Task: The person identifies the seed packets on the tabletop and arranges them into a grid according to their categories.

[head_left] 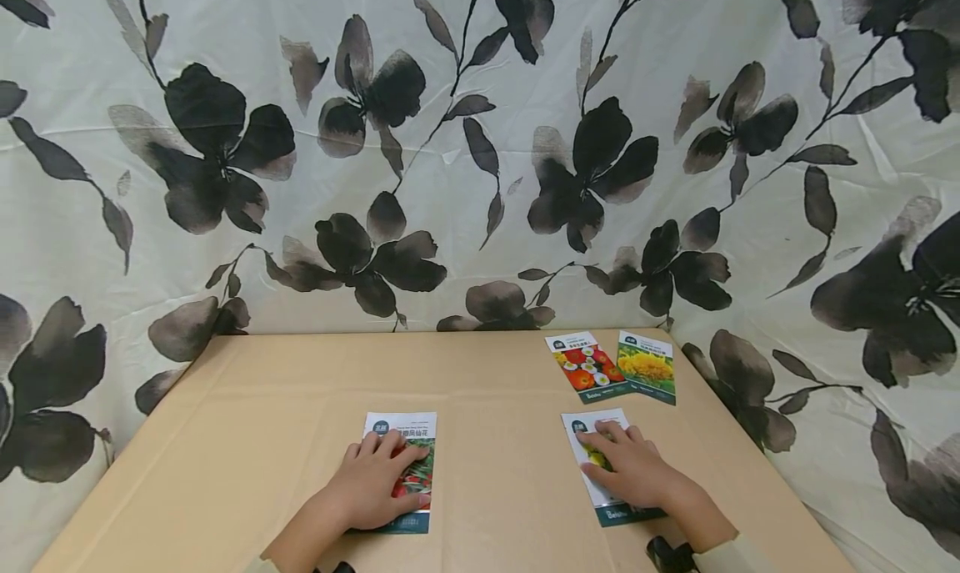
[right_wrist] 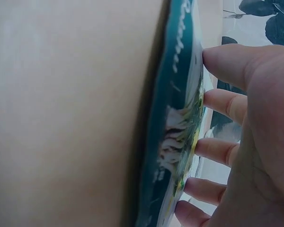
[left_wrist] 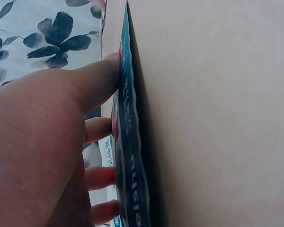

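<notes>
Two seed packets lie on the tan tabletop, one under each hand. My left hand rests on the left packet, which has a white top, a red and green picture and a teal bottom band. In the left wrist view the thumb and fingertips touch the face of that packet. My right hand lies spread over a slightly slanted packet with a yellow-green picture, mostly covered. The right wrist view shows its fingertips touching the front of the packet.
At the back right corner lie two more packets, partly overlapping: one with red and white flowers, one with yellow flowers. The tan tabletop ends against a white cloth with dark flowers. Black straps sit at the wrists.
</notes>
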`<control>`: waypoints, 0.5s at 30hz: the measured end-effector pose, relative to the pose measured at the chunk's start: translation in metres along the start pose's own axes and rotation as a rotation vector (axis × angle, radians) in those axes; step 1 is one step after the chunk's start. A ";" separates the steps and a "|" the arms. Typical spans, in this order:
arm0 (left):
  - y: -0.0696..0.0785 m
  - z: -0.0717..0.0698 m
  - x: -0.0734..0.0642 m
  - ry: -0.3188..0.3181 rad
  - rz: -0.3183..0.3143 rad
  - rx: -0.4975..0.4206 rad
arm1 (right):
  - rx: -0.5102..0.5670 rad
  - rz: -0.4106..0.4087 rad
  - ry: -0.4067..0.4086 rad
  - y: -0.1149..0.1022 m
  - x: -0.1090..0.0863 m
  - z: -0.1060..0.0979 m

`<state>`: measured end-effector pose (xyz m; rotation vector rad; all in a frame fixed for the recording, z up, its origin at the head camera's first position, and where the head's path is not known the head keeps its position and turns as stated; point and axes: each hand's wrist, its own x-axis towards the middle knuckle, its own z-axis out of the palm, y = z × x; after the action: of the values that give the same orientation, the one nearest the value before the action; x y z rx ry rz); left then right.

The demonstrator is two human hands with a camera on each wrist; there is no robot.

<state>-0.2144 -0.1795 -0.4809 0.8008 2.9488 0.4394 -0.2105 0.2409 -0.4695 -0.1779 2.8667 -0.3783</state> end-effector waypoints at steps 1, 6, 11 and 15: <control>0.001 -0.001 0.000 -0.005 -0.002 -0.004 | 0.000 0.000 -0.002 -0.001 0.000 0.001; -0.001 0.002 0.000 0.001 0.009 -0.001 | 0.001 -0.005 -0.008 -0.005 0.000 0.003; -0.004 0.006 0.001 0.022 0.020 0.000 | 0.000 -0.013 -0.015 -0.010 0.001 0.004; -0.001 0.001 0.001 0.012 0.005 -0.004 | -0.005 -0.022 -0.011 -0.015 0.002 0.004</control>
<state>-0.2154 -0.1799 -0.4826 0.8085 2.9568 0.4512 -0.2104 0.2257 -0.4697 -0.2124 2.8569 -0.3729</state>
